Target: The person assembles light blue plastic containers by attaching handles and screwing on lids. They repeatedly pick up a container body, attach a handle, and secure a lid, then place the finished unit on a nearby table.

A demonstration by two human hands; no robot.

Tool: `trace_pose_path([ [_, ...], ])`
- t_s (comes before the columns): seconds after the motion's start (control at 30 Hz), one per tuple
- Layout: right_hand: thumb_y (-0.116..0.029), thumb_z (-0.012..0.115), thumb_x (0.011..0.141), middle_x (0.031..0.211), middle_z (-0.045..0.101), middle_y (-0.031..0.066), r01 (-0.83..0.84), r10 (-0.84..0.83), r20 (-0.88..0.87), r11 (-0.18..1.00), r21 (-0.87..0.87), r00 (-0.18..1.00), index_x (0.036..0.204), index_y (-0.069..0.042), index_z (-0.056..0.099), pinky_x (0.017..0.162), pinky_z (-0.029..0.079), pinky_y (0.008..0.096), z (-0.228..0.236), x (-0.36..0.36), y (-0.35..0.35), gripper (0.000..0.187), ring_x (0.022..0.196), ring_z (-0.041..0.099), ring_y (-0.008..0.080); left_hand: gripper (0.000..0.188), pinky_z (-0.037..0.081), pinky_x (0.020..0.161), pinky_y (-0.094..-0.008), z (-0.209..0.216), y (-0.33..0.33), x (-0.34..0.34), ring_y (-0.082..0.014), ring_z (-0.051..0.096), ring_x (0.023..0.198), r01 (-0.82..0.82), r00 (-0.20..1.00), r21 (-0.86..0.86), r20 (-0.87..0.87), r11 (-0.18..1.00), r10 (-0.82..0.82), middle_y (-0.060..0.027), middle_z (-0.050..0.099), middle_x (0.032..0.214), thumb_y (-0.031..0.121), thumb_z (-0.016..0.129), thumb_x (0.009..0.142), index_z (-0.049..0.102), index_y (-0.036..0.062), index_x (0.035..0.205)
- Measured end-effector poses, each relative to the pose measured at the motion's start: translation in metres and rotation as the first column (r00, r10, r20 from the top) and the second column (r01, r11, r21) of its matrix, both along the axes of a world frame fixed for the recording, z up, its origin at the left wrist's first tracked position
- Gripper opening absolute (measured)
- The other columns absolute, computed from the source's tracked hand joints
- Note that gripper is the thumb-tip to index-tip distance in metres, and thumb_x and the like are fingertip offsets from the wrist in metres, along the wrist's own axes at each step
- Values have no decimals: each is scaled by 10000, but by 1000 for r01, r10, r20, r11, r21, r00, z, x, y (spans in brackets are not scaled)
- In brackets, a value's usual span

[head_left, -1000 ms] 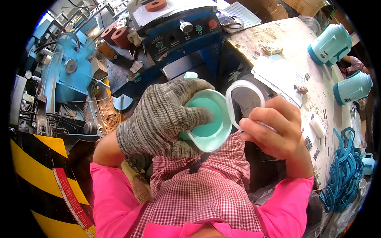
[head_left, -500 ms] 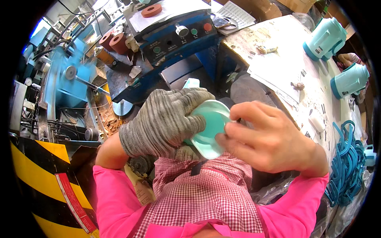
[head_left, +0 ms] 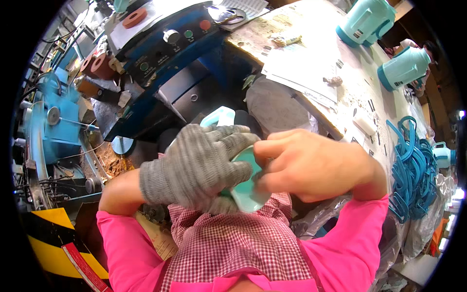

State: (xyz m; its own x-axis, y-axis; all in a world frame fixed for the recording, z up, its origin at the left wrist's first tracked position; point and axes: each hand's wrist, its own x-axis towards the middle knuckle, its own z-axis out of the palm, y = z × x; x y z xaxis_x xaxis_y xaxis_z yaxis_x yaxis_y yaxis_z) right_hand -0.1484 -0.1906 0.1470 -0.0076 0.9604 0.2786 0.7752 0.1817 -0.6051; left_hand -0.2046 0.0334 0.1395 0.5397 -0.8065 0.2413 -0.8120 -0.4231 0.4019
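A mint-green plastic jug (head_left: 249,197) is held in front of my apron, its open mouth tilted up toward me. Around its side wraps my left hand (head_left: 194,165), in a grey striped knit glove, with the thumb over the rim. A pale handle-like part (head_left: 221,117) of the jug sticks out beyond the glove. My bare right hand (head_left: 314,165) is closed at the right edge of the mouth, its curled fingers gripping the rim. Motion blurs those fingertips, and whether anything small is between them is hidden.
Two similar jugs (head_left: 367,22) (head_left: 406,68) stand on the worn table (head_left: 311,19) at right, with papers (head_left: 301,73). Teal straps or handles (head_left: 413,165) hang in a bunch beside it. Ahead is a blue machine with a control panel (head_left: 165,51); a striped barrier (head_left: 53,238) lies lower left.
My view has swung right, so the surroundings sit further left. The jug is tipped lower, more of its handle shows, and my right fingers have curled closer over its rim.
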Motion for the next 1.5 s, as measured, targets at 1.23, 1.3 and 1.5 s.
trace_pose_path([
  [1.23,-339,616,820,861,718,80,887,-892,218,-432,-161,-395,983,-168,713,728,531,409,-208,169,-221,255,831,687,271,548,469,943,-462,-176,-237,226,-299,513,1183,-136,991,278,44,951,129,-45,541,1360,419,627,832,551,192,1324],
  [1.3,-441,682,805,863,716,89,887,-868,297,-446,-119,-397,976,-153,716,724,531,417,-204,172,-209,337,834,687,283,556,423,1025,-449,-167,-207,229,-338,493,1210,-90,980,151,-165,984,115,-117,561,1334,432,634,856,536,169,1336],
  [1.5,-472,686,837,814,697,92,925,-760,527,-315,214,-381,845,-105,713,654,507,416,-202,162,-204,368,755,669,291,321,520,884,-322,-122,5,152,-212,651,998,-525,842,-369,-96,767,530,-81,674,1103,220,660,909,627,105,1208],
])
